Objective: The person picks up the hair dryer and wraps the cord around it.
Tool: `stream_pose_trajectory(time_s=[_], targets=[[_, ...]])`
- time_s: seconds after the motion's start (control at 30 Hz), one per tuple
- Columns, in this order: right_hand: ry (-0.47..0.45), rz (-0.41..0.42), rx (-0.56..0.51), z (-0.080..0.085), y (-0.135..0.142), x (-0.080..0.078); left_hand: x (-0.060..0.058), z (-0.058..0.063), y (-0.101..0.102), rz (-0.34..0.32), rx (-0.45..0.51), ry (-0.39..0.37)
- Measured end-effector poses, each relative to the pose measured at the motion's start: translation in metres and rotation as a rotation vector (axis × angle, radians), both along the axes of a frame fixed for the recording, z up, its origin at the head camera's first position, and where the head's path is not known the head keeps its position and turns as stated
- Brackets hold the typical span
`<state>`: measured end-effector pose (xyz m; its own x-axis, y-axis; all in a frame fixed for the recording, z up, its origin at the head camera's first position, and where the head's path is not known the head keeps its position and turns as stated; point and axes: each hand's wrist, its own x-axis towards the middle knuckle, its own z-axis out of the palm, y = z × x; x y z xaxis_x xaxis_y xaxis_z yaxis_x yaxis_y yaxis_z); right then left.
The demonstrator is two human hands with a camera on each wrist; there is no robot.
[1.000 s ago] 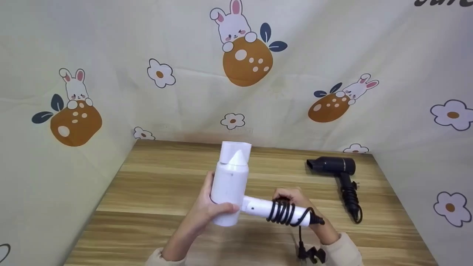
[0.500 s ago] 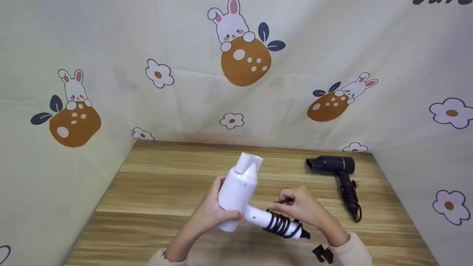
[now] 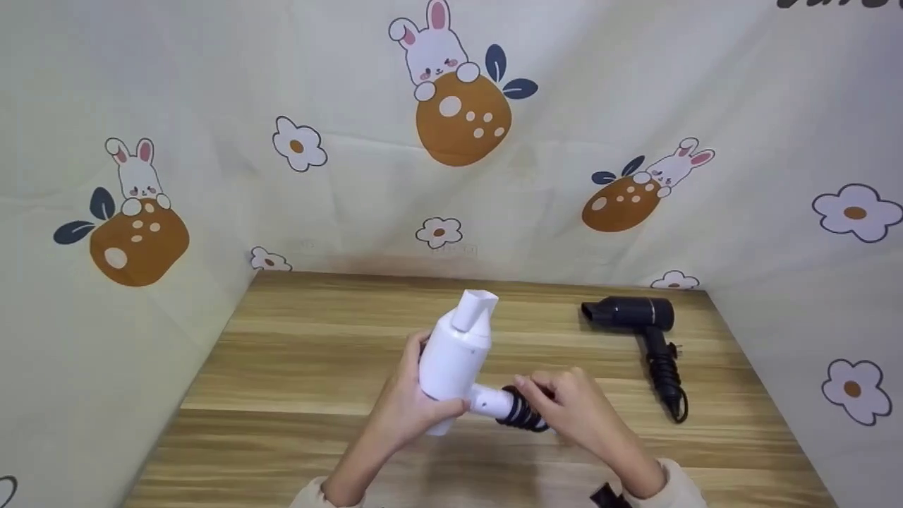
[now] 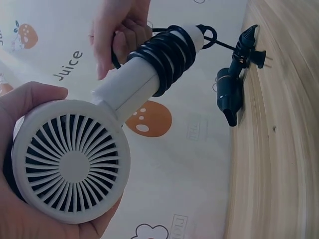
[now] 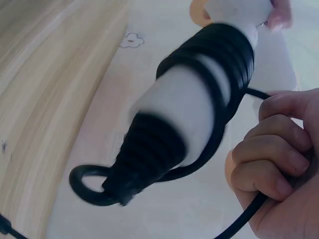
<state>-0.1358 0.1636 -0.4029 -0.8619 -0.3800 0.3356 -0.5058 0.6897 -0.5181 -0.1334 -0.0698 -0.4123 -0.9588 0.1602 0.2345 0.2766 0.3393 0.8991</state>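
Observation:
A white hair dryer (image 3: 453, 363) is held above the table, its nozzle (image 3: 475, 310) tilted up and away. My left hand (image 3: 409, 409) grips its barrel, thumb across the near side. In the left wrist view the round rear grille (image 4: 75, 167) faces the camera. Several turns of black cord (image 5: 214, 55) circle the handle (image 4: 132, 84). Beside the handle, my right hand (image 3: 585, 413) holds the free cord in curled fingers; in the right wrist view the cord runs through the fist (image 5: 271, 154) and out below it. The dryer's black plug (image 3: 608, 496) hangs near the right sleeve.
A black hair dryer (image 3: 631, 314) with its cord wound round the handle lies at the right rear of the wooden table (image 3: 317, 339). A printed cloth backdrop (image 3: 338, 204) rises behind the table and along both sides.
The white dryer has tilted to the right and its handle has swung away from the camera. My right hand came from behind the handle to its near right side, carrying the cord.

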Motion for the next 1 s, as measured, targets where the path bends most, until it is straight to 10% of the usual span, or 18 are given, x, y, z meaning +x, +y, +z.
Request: stream_pose_trajectory(time_s=[0.47,1.0], targets=[[-0.011,0.117,-0.167,-0.014,-0.018,0.022,-0.002,-0.001,-0.001,0.168,0.197,0.015],[-0.284,0.557,-0.391,-0.046,-0.014,0.007,0.007,0.014,-0.002,0.038,0.619,-0.180]])
